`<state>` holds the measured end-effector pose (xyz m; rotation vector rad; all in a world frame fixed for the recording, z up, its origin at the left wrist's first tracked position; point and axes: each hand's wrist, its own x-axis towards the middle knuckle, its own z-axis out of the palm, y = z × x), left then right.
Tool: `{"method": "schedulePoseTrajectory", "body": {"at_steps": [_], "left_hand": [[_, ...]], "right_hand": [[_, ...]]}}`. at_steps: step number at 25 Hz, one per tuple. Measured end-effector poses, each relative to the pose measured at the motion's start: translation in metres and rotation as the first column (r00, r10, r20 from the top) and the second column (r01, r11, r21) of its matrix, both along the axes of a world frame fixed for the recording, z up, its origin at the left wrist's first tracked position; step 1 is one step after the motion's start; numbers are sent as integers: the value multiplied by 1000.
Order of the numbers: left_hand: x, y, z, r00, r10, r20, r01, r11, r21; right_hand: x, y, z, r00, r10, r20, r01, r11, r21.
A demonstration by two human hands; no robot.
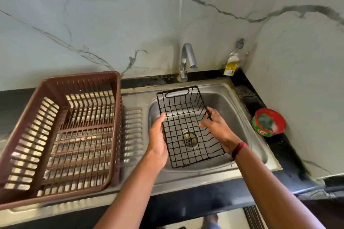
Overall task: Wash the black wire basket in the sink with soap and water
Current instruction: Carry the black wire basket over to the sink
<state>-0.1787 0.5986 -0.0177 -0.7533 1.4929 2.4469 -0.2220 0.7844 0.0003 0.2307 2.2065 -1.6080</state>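
**Wire basket held over the sink, still dry**

The steel sink [240,109] fills the right half of the tabletop [290,173], with its ribbed drainboard running off to the left under a big brown plastic dish rack [55,135]. Over the basin, tilted and lifted off the bottom, is the black wire basket [186,126]; the drain [189,138] shows straight through its grid. The tap [188,59] stands behind it and looks to be off, since I see no stream.

The basket looks light and stiff: thin coated wire, open mesh, rigid rim. It should keep its shape under scrubbing, but the wire will likely turn slick once soapy, and the many crossings will trap suds. The long side rims seem the safest places to grip, or the handle loop at the far end.

The left hand [158,141] lies along the left rim with fingers fairly straight, palm pressed against the side, steadying rather than clasping. The right hand [216,126] is curled around the right rim wire, thumb and fingers pinching it.

Soap waits nearby: a red and green tub of dish paste [269,122] on the right of the sink, and a bottle of liquid soap [232,61] in the back corner. Neither is touched yet.
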Motion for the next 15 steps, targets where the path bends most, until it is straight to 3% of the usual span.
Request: {"method": "schedulePoseTrajectory", "body": {"at_steps": [8,15], "left_hand": [[-10,40,-24,957,245,157,-272,945,179],[-24,85,-52,902,376,213,-417,886,202]], "right_hand": [[-43,34,-37,978,194,72,-199,978,65],[-83,64,-74,930,359,78,-367,906,212]]}}
